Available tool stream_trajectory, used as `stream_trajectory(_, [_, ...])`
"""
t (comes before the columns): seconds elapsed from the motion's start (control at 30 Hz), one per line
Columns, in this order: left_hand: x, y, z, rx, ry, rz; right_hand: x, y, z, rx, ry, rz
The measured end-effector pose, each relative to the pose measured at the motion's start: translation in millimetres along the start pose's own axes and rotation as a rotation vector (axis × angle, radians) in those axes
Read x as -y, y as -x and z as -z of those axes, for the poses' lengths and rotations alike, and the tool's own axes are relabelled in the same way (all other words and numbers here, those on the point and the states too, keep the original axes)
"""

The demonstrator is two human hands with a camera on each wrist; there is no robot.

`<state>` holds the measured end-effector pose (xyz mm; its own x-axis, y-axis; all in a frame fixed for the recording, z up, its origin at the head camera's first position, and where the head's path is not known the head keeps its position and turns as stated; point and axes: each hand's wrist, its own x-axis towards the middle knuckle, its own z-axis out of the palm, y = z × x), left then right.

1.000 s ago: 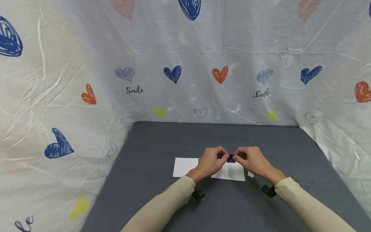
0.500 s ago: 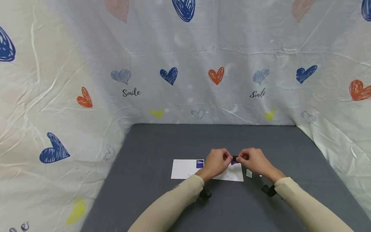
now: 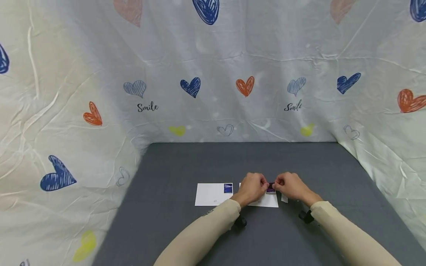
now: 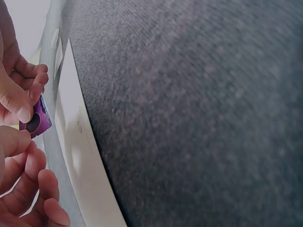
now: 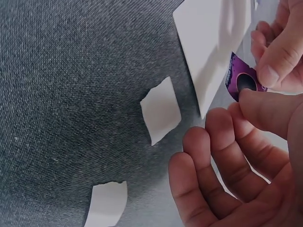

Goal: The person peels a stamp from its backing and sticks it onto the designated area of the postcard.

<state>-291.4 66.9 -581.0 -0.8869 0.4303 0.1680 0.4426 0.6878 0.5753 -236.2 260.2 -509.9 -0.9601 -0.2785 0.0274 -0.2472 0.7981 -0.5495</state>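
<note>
Between my two hands is a small purple stamp (image 5: 239, 78) with a dark oval on it. My left hand (image 3: 252, 186) pinches its left side between thumb and finger; my right hand (image 3: 293, 186) pinches the right side. Both hands are over the far right part of a white envelope or card (image 3: 269, 201), partly hidden by the left hand. Whether the stamp touches the paper I cannot tell. In the left wrist view the stamp (image 4: 42, 123) is near the left edge, past the bare white paper (image 4: 78, 142). The other fingers of my right hand are loosely bent.
To the left lies a second white envelope or card (image 3: 209, 194) with a blue-purple stamp (image 3: 228, 188) at its upper right corner. Small white paper scraps, one nearer (image 5: 163, 111) and one farther off (image 5: 108, 203), lie right of the paper on the dark grey tabletop (image 3: 166, 229).
The head view has shifted slightly. My left hand has moved right, uncovering the stamp on the left paper. Both hands keep their pinch, and more of the purple stamp shows between them.
</note>
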Motion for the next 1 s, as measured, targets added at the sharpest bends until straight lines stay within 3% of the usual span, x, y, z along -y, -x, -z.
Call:
stream_trajectory(0.13, [9.6, -7.1, -15.1, -0.005, -0.017, -0.008, -10, -2.3, -4, -0.003, -0.013, 0.023])
stream_trajectory(0.23, [10.1, -7.1, -18.3, -0.004, -0.025, -0.008, -39, -10.8, -20, -0.019, -0.006, 0.078])
stream_trajectory(0.37, [6.5, -5.2, -17.4, 0.005, -0.013, 0.015, -64, -19.2, -34, -0.025, 0.004, 0.077])
stream_trajectory(0.67, [-2.6, 0.3, -8.6, 0.015, 0.041, 0.048, -66, -22.7, -40, -0.034, 0.023, 0.029])
stream_trajectory(0.83, [-1.2, -1.6, -10.8, 0.014, 0.000, 0.053, -77, -29.0, -48, -0.018, 0.054, -0.015])
stream_trajectory(1.0, [4.8, -7.7, -20.2, 0.022, -0.062, 0.055, -72, -28.7, -47, -0.023, 0.075, -0.001])
